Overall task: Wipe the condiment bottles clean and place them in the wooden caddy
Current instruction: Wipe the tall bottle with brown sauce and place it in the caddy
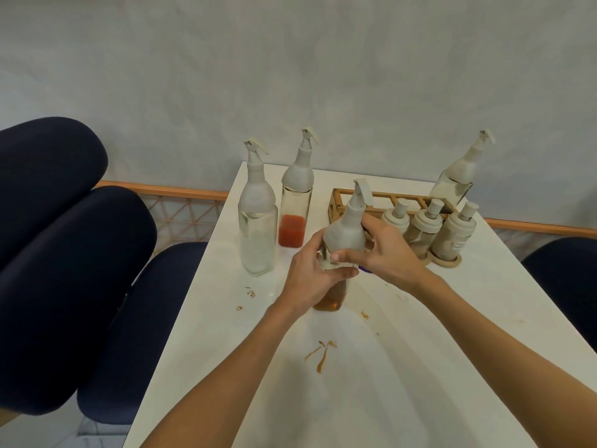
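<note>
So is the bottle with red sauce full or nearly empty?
Nearly empty: the red-sauce bottle shows sauce only at its base, clear glass above.

Single head view, close above table, facing forward-down toward wall.

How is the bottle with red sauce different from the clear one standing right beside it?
The red sauce bottle holds a shallow layer of red sauce; the clear bottle looks empty. The clear bottle stands nearer the camera and looks bigger, though that may be only nearness. Both stand upright on the white table, untouched, with pale trigger-style tops.
</note>
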